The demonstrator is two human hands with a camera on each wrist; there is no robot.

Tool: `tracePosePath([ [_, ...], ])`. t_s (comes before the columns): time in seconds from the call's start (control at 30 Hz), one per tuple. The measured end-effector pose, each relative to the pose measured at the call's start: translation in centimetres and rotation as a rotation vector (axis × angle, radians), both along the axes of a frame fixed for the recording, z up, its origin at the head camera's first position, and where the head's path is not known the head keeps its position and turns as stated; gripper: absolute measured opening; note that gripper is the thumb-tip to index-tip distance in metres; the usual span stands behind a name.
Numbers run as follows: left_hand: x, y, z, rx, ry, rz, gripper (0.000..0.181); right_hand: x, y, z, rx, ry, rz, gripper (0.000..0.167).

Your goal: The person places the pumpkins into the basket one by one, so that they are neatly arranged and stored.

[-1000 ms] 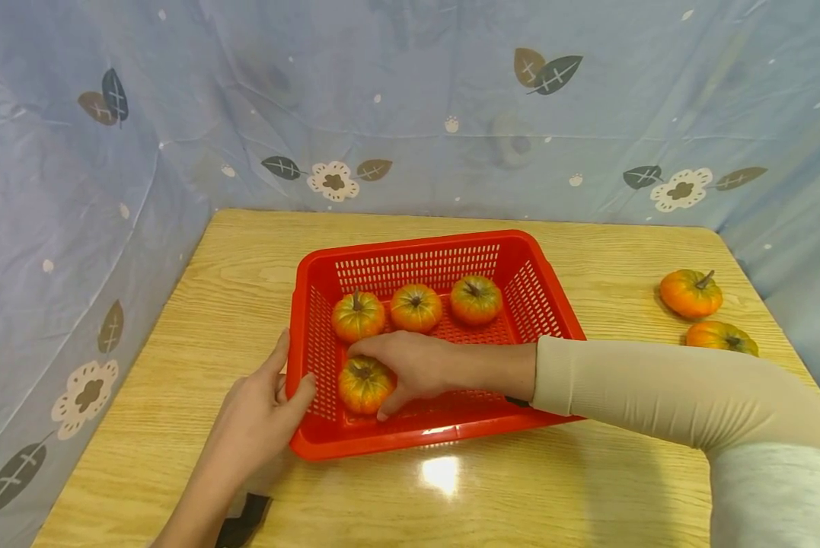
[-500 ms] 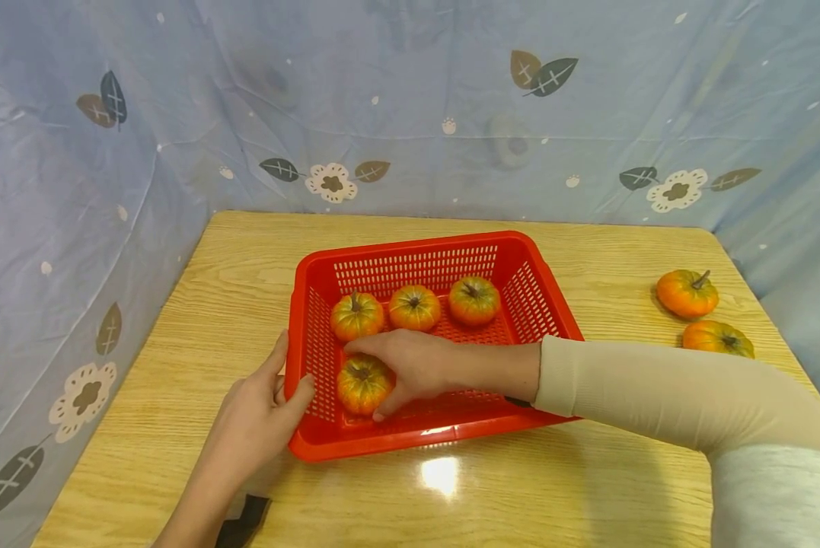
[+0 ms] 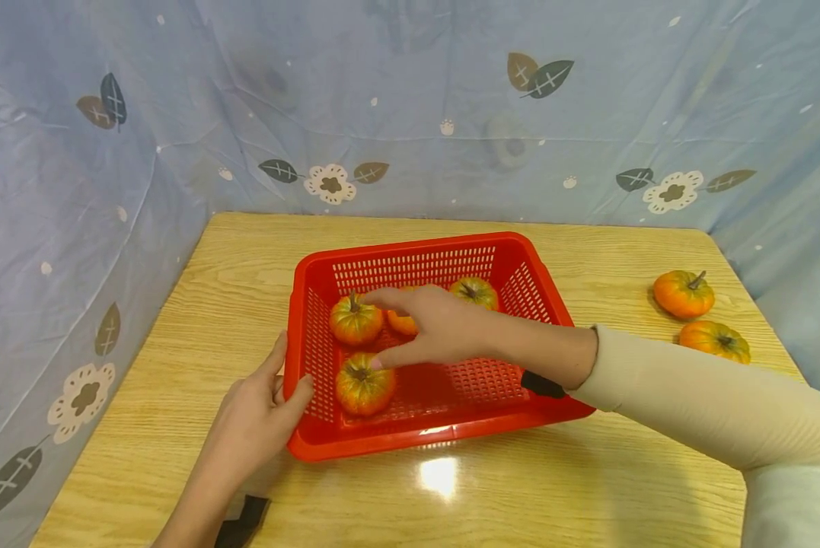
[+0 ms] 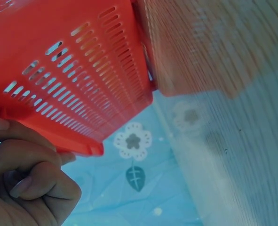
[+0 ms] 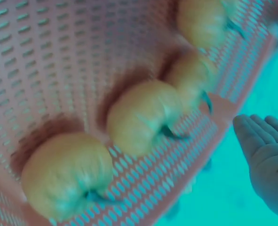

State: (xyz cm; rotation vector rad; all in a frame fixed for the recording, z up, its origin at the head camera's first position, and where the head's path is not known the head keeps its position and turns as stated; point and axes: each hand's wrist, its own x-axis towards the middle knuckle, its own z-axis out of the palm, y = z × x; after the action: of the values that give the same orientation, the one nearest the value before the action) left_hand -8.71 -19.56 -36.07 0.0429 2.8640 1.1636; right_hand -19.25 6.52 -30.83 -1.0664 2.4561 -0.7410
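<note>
A red basket is set on the table, well apart from its left and right edges. Its left rim is held in the curled left-hand grip. Four pumpkins are contained in it: three along the far wall, and the near pumpkin by the left wall. The right-hand grip is spread wide over the basket with nothing held; whether the near pumpkin is touched by the thumb cannot be told. Two loose pumpkins are seen near the table's right edge. The step in hand is judged to be the placing of pumpkins in the basket. For the next move, the right side wall would need to be cleared, and a loose pumpkin grasped.
</note>
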Motion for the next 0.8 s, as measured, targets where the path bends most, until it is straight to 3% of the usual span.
tracePosePath([
  [0.33, -0.1, 0.0, 0.0, -0.021, 0.003, -0.006, 0.074, -0.6, 5.3, 4.6, -0.137, -0.018, -0.245, 0.08],
  [0.5, 0.0, 0.0, 0.1, -0.015, -0.004, -0.003, 0.074, -0.5, 8.2, 6.0, -0.227, -0.044, -0.346, 0.075],
  [0.63, 0.0, 0.0, 0.2, -0.002, -0.005, -0.007, 0.074, 0.2, 11.0, 7.1, -0.296, -0.07, -0.475, 0.073],
  [0.8, -0.1, 0.0, 0.1, 0.002, -0.001, -0.01, 0.074, 1.2, 14.9, 7.1, -0.3, 0.045, -0.687, 0.072],
])
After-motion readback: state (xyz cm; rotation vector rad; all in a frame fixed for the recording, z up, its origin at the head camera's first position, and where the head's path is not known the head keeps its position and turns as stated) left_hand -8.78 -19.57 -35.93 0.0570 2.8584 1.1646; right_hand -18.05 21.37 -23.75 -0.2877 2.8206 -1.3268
